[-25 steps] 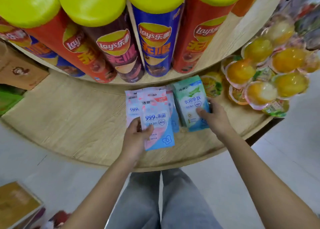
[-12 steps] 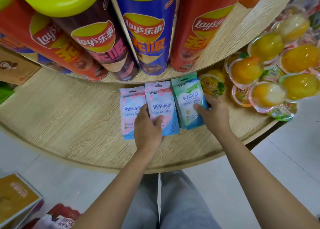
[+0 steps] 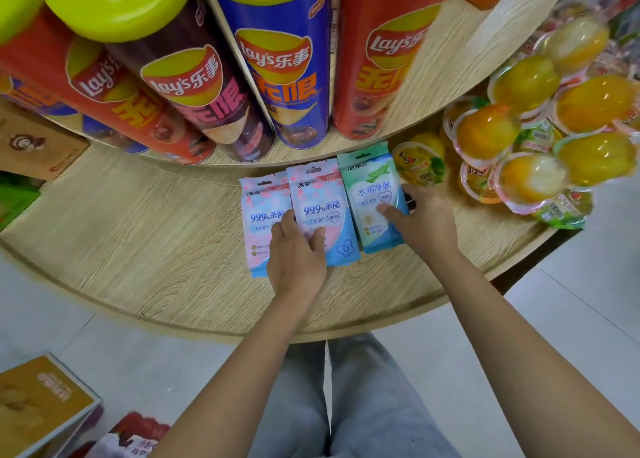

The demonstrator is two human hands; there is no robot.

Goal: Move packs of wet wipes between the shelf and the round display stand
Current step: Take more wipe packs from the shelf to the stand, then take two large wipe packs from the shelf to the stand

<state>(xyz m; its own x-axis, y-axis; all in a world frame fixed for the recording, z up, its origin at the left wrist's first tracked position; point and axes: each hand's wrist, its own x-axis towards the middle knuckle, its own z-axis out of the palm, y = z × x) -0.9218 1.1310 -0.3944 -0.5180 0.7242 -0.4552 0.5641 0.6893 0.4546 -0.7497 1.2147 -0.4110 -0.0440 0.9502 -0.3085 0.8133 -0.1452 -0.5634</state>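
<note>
Three wet wipe packs lie side by side on the lower tier of the round wooden display stand [image 3: 145,249]. Leftmost is a pink-and-blue pack [image 3: 260,222], beside it a second pink-and-blue pack [image 3: 320,198], then a green-and-blue pack [image 3: 372,194] on the right. My left hand [image 3: 298,253] rests flat on the lower parts of the two pink packs, fingers spread. Over the green pack's right edge sits my right hand [image 3: 424,222], thumb pressed on its front and fingers behind the edge.
Tall Lay's chip cans [image 3: 277,69] with yellow lids stand on the upper tier just behind the packs. Orange jelly cups [image 3: 533,139] are heaped to the right. A brown box [image 3: 31,146] sits at far left; boxes [image 3: 38,405] lie on the floor below.
My left hand laid the middle pink pack down next to the other and now presses on both. The right hand stayed on the green pack. The camera moved closer.
</note>
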